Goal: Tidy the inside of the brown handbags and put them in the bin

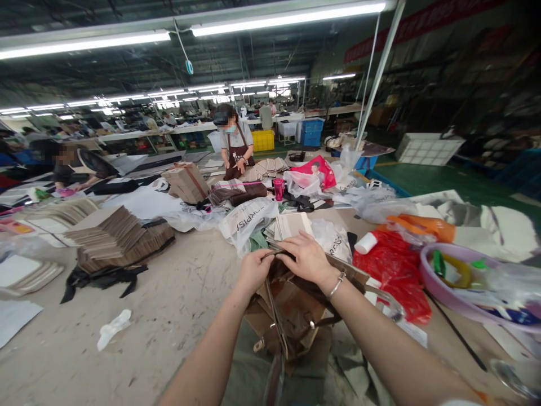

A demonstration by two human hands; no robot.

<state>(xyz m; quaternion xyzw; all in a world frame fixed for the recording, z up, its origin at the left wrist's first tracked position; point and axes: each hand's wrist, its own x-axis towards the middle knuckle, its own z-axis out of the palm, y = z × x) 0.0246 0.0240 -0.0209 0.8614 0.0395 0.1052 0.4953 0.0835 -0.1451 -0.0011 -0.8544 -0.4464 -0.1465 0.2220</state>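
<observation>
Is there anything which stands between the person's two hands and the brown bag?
Nothing visible does: the left hand and the right hand are both at the upper edge of the brown bag, touching it.

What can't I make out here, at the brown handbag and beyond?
All in the head view:
Gripped edge of the brown handbag: covered by the left hand and right hand.
Its far outside: faces away from the camera.
Purple basin: right end cut off by the picture's right edge.
Red banner: lettering too dim and blurred.
</observation>
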